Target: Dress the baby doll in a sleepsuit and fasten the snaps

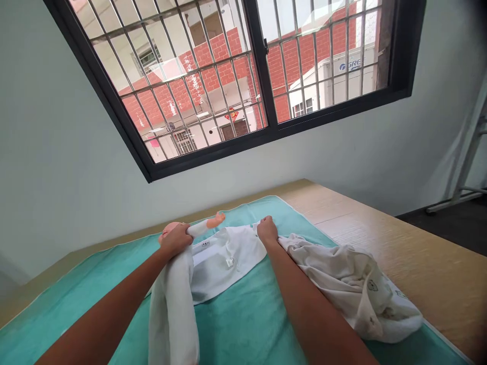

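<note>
A baby doll (213, 221) lies on a teal mat (243, 314), its head under my left hand and one small arm sticking out to the right. My left hand (175, 239) is closed around the doll and the top of a white cloth (173, 309) that trails toward me. An open white baby garment (224, 258) is spread on the mat between my hands. My right hand (267, 230) is closed on the far right edge of that garment.
A crumpled white patterned garment (365, 294) lies on the mat to the right of my right arm. The mat covers a wooden table (399, 238) set against a white wall under a barred window (243, 76). A white metal stand (464, 167) is at the right.
</note>
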A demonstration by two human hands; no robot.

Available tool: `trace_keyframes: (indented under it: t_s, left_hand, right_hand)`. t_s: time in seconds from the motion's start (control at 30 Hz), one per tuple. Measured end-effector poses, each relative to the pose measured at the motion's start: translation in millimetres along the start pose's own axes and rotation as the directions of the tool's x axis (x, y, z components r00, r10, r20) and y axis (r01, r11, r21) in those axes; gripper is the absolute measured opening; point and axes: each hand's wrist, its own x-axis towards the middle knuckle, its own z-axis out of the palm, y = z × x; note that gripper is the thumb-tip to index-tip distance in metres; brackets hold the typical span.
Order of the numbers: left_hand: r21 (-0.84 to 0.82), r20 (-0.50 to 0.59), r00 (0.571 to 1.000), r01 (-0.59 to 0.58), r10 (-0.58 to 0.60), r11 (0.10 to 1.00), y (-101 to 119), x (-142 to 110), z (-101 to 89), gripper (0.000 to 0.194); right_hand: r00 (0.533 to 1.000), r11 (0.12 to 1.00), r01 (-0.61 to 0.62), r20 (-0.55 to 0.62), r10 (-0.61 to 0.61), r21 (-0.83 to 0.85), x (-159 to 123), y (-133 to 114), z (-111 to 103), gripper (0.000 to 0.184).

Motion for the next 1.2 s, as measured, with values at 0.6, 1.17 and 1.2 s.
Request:
trace_keyframes:
  t_s: [0.6, 1.17, 1.2]
  left_hand:
    - [-0.458, -0.328, 0.944, -0.196, 0.039, 0.867, 2, -82, 40.2, 0.033]
    - [-0.930, 0.267, 0.960, 0.234, -0.083, -0.283, -41, -159, 87.0, 0.105]
    - [-0.924, 0.270, 0.960, 0.234, -0.080, -0.303, -41, -157, 89.4, 0.108]
  right_hand:
    - [0.940, 0.965, 0.251, -0.220, -0.262, -0.077, -9, -18, 8, 0.027]
    - [0.655, 0.920, 0.391, 0.710, -0.260, -0.023, -46, -124, 99, 0.050]
    - [0.631, 0.938, 0.347, 0.746, -0.212, -0.027, -47, -137, 105, 0.054]
